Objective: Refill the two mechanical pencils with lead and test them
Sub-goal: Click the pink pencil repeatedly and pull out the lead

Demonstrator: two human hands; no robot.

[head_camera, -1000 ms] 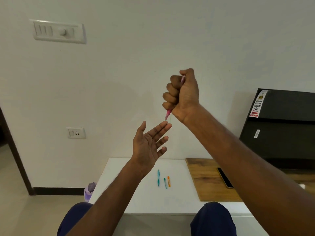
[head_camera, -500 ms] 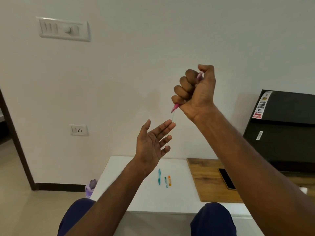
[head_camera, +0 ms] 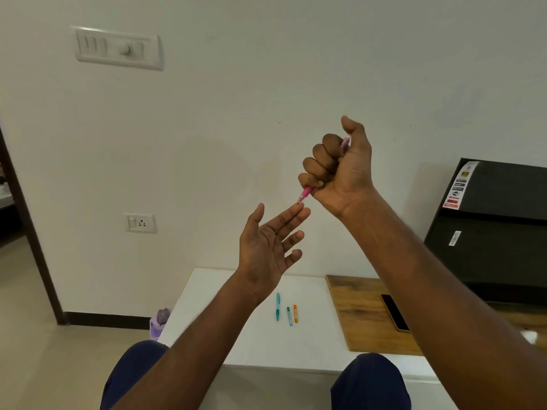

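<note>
The right hand point(head_camera: 340, 170), right of centre in the frame, is raised in a fist around the pink pencil point(head_camera: 305, 194), fingers curled round its barrel and thumb standing up above its top end. The pencil slants down to the left, its pink tip poking out below the little finger. Just below it, the left hand point(head_camera: 266, 250) is held palm up with the fingers spread and relaxed, holding nothing; the pencil's tip sits at the tip of the uppermost fingers point(head_camera: 296, 214), touching or very nearly so.

Lower in the frame, under the left hand, a white table point(head_camera: 207, 315) carries a teal pencil point(head_camera: 277, 306) lying lengthwise, and just right of it two small lead cases side by side, a teal case point(head_camera: 289, 316) and an orange case point(head_camera: 295, 313). To the right, a wooden board point(head_camera: 358, 315) lies on the table with a phone point(head_camera: 395, 312) on it. A black box point(head_camera: 497, 232) with stickers stands at the right edge. On the wall, a switch panel point(head_camera: 118, 48) is at upper left and a socket point(head_camera: 139, 222) at mid left. A purple bottle point(head_camera: 159, 322) stands on the floor by the table's left corner. Dark blue knees point(head_camera: 370, 383) fill the bottom.
</note>
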